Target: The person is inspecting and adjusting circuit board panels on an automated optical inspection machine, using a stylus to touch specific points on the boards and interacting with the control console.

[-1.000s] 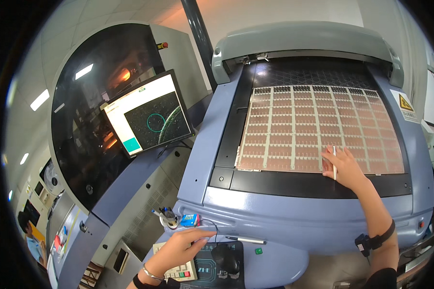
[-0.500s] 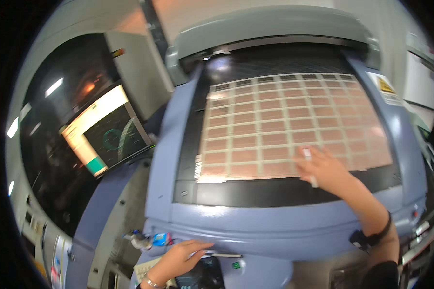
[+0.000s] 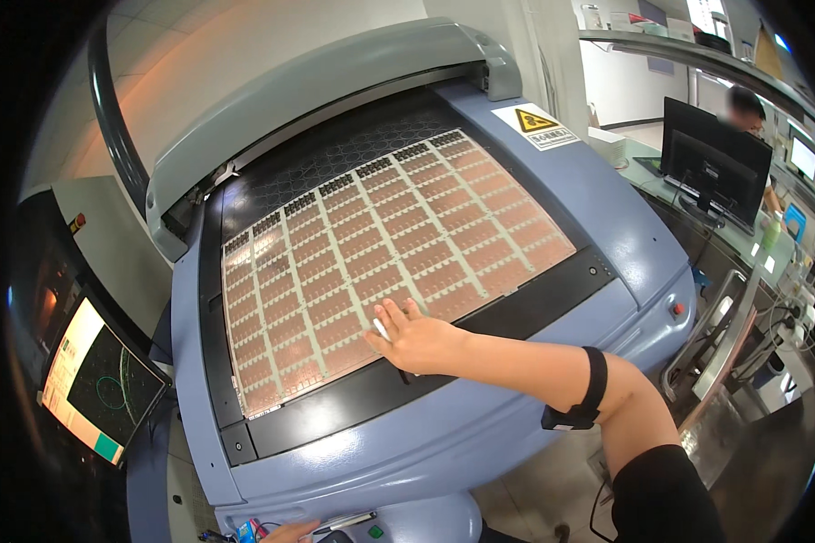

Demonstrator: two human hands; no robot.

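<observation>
A large copper-coloured circuit board panel (image 3: 407, 222), patterned in a grid of repeated blocks, lies flat on the black bed of a blue-grey machine. My right hand (image 3: 417, 344) rests at its near edge with the fingers spread, and a white covering shows on a finger. Something small and dark shows under the palm, too hidden to name. At the bottom edge of the view is my left hand (image 3: 290, 532), mostly cut off, with a finger stretched out. Beside it lie a pen (image 3: 346, 522) and a green button (image 3: 376, 532) on the machine's ledge.
A grey gantry cover (image 3: 308, 100) spans the far side of the bed. A lit monitor (image 3: 100, 380) stands at left. On the right are a yellow warning sign (image 3: 536, 122), a red button (image 3: 678, 309), a desk with a black monitor (image 3: 715, 163), and a person (image 3: 744, 107) behind it.
The view has swung to the right, bringing the desk into sight. My right hand has shifted from on top of the panel toward its near edge. My left hand now shows only partly.
</observation>
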